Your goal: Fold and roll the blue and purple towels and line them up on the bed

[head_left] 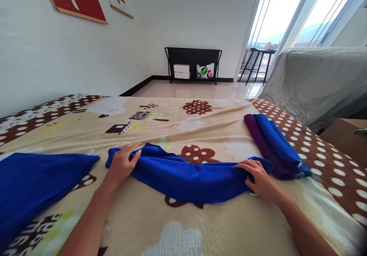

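A blue towel (pixel 189 179) lies stretched sideways across the bed in a long, loosely folded strip, its middle sagging toward me. My left hand (pixel 123 162) grips its left end, thumb and fingers bent over the cloth. At the opposite end, my right hand (pixel 256 175) pinches the fabric between thumb and fingers, with a small white tag just below. Another blue towel (pixel 34 187) is spread at the left, its pointed corner close to my left wrist. Beyond my right hand sit rolled towels, a purple one (pixel 266 149) and blue ones (pixel 276 139), side by side.
The patterned blanket (pixel 229 225) covers the bed, with a brown polka-dot border (pixel 323 160). A cardboard box (pixel 345 137) and a plastic-covered piece of furniture (pixel 318 80) stand at the right. By the far wall are a black rack (pixel 193 57) and a stool (pixel 259 62).
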Demonstrator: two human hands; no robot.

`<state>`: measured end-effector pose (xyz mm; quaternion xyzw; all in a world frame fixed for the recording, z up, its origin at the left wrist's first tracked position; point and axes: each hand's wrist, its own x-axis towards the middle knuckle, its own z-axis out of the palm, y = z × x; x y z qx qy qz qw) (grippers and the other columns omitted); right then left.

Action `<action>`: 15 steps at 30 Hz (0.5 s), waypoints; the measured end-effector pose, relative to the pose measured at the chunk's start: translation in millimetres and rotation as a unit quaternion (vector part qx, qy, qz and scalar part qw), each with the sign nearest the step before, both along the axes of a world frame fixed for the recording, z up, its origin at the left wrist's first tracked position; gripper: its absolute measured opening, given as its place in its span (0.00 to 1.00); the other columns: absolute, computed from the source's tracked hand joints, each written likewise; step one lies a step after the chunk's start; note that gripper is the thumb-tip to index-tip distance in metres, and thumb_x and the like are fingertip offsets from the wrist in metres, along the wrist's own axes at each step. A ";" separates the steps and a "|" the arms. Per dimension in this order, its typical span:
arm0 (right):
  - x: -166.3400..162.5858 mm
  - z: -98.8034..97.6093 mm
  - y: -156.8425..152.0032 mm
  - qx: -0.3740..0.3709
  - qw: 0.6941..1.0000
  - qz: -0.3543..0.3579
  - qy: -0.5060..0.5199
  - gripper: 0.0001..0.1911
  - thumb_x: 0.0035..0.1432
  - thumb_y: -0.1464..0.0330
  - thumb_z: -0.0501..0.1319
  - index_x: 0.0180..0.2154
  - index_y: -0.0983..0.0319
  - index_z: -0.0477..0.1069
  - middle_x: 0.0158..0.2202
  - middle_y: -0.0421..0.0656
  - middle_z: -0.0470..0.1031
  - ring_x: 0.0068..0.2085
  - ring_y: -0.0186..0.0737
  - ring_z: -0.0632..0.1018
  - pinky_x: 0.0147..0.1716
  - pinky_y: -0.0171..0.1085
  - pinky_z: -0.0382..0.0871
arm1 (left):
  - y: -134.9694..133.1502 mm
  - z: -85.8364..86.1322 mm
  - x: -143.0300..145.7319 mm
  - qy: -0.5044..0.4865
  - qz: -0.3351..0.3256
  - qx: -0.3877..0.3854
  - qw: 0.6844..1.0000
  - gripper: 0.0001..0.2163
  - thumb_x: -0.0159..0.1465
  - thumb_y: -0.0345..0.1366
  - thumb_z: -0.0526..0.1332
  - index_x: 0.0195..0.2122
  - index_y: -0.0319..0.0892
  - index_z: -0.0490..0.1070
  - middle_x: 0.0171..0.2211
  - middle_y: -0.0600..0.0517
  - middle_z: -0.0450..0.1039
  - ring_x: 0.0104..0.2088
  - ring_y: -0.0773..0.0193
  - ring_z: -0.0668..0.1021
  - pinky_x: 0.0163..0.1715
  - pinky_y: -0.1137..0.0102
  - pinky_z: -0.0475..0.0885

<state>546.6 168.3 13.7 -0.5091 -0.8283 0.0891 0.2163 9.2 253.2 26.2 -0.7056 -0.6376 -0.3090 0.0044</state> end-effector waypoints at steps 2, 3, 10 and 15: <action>-1.4 1.7 0.3 0.006 1.000 -0.011 0.010 0.25 0.51 0.78 0.53 0.49 0.55 0.72 0.46 0.43 0.74 0.48 0.46 0.73 0.52 0.50 0.63 | 2.6 -4.9 8.5 0.022 -0.056 -0.051 0.997 0.19 0.64 0.50 0.54 0.51 0.50 0.75 0.55 0.53 0.76 0.57 0.56 0.74 0.60 0.63 0.64; -2.0 3.5 0.1 0.007 1.000 -0.012 0.013 0.22 0.52 0.78 0.53 0.46 0.56 0.72 0.43 0.44 0.75 0.46 0.45 0.73 0.51 0.50 0.63 | 3.4 -6.9 10.9 0.028 -0.065 -0.066 0.995 0.20 0.63 0.51 0.54 0.50 0.50 0.75 0.54 0.52 0.76 0.57 0.55 0.74 0.60 0.62 0.64; 4.2 39.5 -16.8 -0.100 0.988 0.049 0.103 0.14 0.54 0.72 0.53 0.38 0.59 0.75 0.32 0.42 0.76 0.35 0.41 0.75 0.40 0.42 0.67 | -1.2 5.6 14.3 0.047 -0.041 -0.122 0.991 0.22 0.61 0.52 0.55 0.50 0.47 0.75 0.53 0.48 0.76 0.54 0.50 0.76 0.55 0.62 0.67; 11.0 59.5 -28.9 -0.513 0.828 0.146 0.170 0.20 0.62 0.61 0.57 0.54 0.60 0.72 0.35 0.44 0.80 0.30 0.40 0.80 0.29 0.35 0.68 | -10.5 24.3 10.4 0.046 0.002 -0.200 0.979 0.24 0.61 0.59 0.56 0.45 0.48 0.78 0.33 0.48 0.80 0.36 0.50 0.80 0.37 0.64 0.70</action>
